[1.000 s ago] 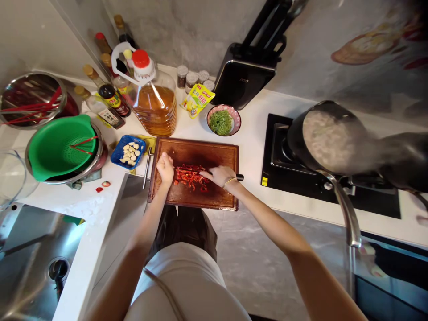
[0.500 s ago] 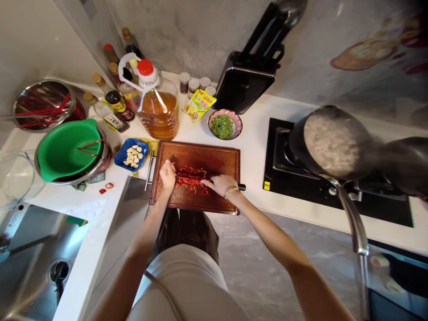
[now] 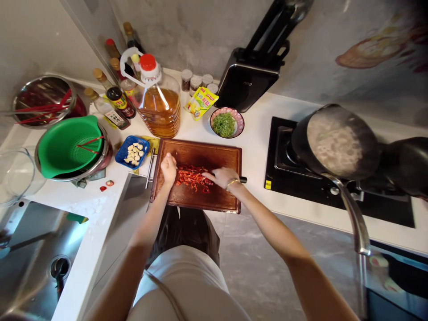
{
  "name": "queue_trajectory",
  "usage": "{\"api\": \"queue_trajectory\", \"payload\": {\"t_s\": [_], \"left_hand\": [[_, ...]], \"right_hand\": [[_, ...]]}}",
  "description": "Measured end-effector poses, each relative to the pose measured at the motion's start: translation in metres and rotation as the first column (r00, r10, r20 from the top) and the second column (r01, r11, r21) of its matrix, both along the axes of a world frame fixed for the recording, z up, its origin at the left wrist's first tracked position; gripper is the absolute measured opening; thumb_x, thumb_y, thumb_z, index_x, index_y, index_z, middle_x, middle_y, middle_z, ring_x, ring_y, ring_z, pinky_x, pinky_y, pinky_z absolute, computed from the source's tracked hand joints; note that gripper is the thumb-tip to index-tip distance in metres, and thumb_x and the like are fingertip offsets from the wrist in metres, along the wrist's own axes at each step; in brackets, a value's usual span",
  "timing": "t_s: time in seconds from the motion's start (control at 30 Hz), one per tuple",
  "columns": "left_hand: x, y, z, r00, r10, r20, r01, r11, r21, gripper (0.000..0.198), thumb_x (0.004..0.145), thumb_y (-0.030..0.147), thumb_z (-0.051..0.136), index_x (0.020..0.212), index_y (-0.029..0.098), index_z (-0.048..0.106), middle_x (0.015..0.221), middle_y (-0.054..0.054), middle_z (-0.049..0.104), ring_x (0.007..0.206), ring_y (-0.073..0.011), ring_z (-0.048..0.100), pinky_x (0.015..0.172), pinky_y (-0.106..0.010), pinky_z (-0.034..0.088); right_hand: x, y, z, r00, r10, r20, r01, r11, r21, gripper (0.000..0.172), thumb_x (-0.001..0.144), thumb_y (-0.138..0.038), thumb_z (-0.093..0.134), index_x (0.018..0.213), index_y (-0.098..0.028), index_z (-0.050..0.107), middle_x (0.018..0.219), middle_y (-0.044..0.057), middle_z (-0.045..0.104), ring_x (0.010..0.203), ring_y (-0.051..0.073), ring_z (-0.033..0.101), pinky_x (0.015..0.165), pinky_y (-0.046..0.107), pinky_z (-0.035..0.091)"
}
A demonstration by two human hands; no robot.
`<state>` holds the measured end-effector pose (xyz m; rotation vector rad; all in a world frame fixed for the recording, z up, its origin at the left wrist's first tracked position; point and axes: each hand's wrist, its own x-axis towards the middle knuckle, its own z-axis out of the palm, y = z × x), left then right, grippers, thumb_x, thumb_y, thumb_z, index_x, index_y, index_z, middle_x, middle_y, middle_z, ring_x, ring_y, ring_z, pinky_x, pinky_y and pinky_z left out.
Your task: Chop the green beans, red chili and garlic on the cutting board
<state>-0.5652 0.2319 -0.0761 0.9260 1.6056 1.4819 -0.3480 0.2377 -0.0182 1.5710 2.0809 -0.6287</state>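
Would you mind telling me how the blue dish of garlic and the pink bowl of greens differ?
The blue dish is squarish and holds pale garlic cloves; the pink bowl is round, with a patterned rim, and holds chopped green pieces. The blue dish sits by the left corner of the cutting board, next to the oil jug; the pink bowl sits behind the board's right end, by the black knife block. Both stand on the white counter, holding prepared ingredients.
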Motion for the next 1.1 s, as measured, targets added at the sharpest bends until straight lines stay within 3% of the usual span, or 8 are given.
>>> {"api": "queue_trajectory", "payload": {"t_s": [0.1,0.2,0.4,0.67,0.93,1.1], "left_hand": [[0.0,0.016,-0.009,0.999,0.047,0.002,-0.047,0.999,-0.004,0.054,0.089,0.059,0.032,0.055,0.018,0.04,0.047,0.004,0.039,0.043,-0.0069,0.038,0.046,-0.021,0.032],[0.002,0.024,-0.019,0.999,0.048,-0.02,-0.048,0.999,-0.009,0.054,0.089,0.06,0.033,0.055,0.018,0.041,0.048,0.004,0.04,0.043,-0.0068,0.039,0.046,-0.021,0.031],[0.002,0.02,-0.023,0.999,-0.019,-0.028,0.019,1.0,-0.021,0.053,0.089,0.058,0.034,0.055,0.018,0.041,0.046,0.004,0.039,0.041,-0.0064,0.036,0.043,-0.02,0.028],[0.001,0.012,-0.011,0.997,-0.072,-0.037,0.072,0.997,-0.007,0.05,0.088,0.056,0.039,0.056,0.018,0.045,0.049,0.004,0.043,0.042,-0.0068,0.04,0.046,-0.021,0.031],[0.011,0.003,-0.016,0.995,-0.062,-0.074,0.059,0.998,-0.037,0.048,0.09,0.049,0.041,0.054,0.018,0.047,0.046,0.004,0.04,0.043,-0.0078,0.038,0.048,-0.021,0.029],[0.011,-0.015,-0.017,0.999,0.011,-0.032,-0.013,0.998,-0.059,0.052,0.091,0.052,0.035,0.052,0.018,0.04,0.047,0.004,0.038,0.044,-0.0073,0.035,0.048,-0.021,0.029]], "right_hand": [[-0.001,0.027,-0.007,0.999,0.05,-0.021,-0.05,0.999,0.0,0.089,0.075,-0.081,0.01,0.089,-0.021,0.074,0.091,0.014,0.072,0.089,0.027,0.065,0.075,0.033,0.046],[-0.001,0.036,-0.019,0.998,0.055,-0.013,-0.055,0.999,0.005,0.088,0.077,-0.08,0.01,0.089,-0.02,0.074,0.092,0.014,0.072,0.09,0.026,0.066,0.075,0.032,0.046],[-0.002,0.012,-0.021,1.0,0.016,0.009,-0.016,0.999,0.035,0.086,0.081,-0.075,0.006,0.092,-0.021,0.073,0.091,0.013,0.072,0.09,0.025,0.066,0.074,0.031,0.047],[-0.002,-0.002,-0.011,0.999,-0.023,0.026,0.022,1.0,0.021,0.089,0.078,-0.078,0.005,0.088,-0.021,0.072,0.09,0.013,0.071,0.087,0.025,0.067,0.072,0.03,0.047],[0.002,-0.02,-0.012,0.995,-0.074,0.064,0.076,0.997,-0.02,0.083,0.082,-0.074,0.008,0.089,-0.021,0.072,0.095,0.012,0.071,0.091,0.023,0.066,0.075,0.029,0.046],[0.003,-0.033,-0.009,0.998,-0.054,0.036,0.054,0.998,-0.008,0.085,0.077,-0.079,0.008,0.086,-0.023,0.072,0.091,0.012,0.071,0.088,0.024,0.066,0.073,0.031,0.047]]}}
